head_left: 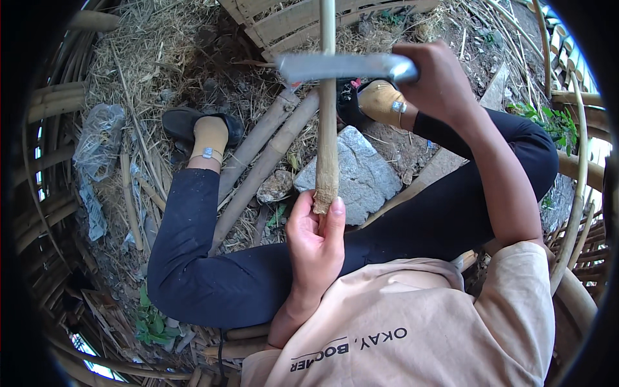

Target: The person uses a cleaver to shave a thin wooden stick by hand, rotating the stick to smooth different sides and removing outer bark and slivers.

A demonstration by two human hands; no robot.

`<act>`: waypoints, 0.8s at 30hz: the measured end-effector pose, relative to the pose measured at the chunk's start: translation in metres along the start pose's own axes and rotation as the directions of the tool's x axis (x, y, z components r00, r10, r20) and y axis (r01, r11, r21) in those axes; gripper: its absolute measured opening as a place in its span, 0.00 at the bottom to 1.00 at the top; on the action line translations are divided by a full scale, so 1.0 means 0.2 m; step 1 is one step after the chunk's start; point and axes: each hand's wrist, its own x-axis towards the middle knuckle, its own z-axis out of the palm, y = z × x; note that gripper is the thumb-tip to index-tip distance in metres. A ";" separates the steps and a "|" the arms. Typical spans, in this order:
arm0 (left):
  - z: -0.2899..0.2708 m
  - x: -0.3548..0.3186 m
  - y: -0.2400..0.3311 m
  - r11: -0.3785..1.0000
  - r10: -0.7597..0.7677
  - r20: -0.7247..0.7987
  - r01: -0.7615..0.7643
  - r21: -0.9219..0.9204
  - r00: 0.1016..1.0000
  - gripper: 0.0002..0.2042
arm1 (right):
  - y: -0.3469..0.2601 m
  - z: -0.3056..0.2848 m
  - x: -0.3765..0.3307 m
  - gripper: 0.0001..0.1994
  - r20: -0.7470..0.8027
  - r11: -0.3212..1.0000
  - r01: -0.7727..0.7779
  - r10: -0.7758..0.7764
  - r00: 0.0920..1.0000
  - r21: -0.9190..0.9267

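A long pale wooden stick (pixel 327 138), probably bamboo or a branch, stands nearly straight out from me and runs past the top of the picture. My left hand (pixel 314 242) pinches its knobbly near end between thumb and fingers. Wrapped around the handle of a knife is my right hand (pixel 440 80), raised to the right of the stick. The knife's broad grey blade (pixel 300 68) points left and crosses over the stick; motion blurs it, and whether it touches the wood I cannot tell. The handle is mostly hidden inside my fist.
A large grey stone (pixel 364 174) lies beneath the stick between my legs. Two bamboo poles (pixel 264 168) slant over the straw-covered ground. A wooden slatted crate (pixel 284 29) stands ahead, a clear plastic bag (pixel 100 142) lies at left, and bamboo railings (pixel 577 168) rise at right.
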 end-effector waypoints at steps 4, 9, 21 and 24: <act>-0.04 0.02 0.00 1.000 -0.019 -0.025 0.019 0.006 1.000 0.08 | -0.09 0.00 -0.06 0.08 0.095 0.987 0.150 -0.156 0.983 0.065; -0.02 0.01 0.01 0.997 0.047 -0.044 -0.044 0.059 0.998 0.09 | -0.12 0.05 -0.08 0.07 0.140 0.987 0.143 -0.132 0.981 -0.073; -0.04 -0.04 -0.01 0.937 0.171 -0.040 -0.150 0.314 0.984 0.07 | -0.10 0.05 0.01 0.07 0.026 0.992 0.102 -0.100 0.995 -0.069; -0.05 -0.04 -0.01 0.939 0.173 -0.034 -0.154 0.306 0.984 0.08 | 0.03 0.10 0.06 0.10 -0.209 0.982 0.048 -0.086 0.974 -0.181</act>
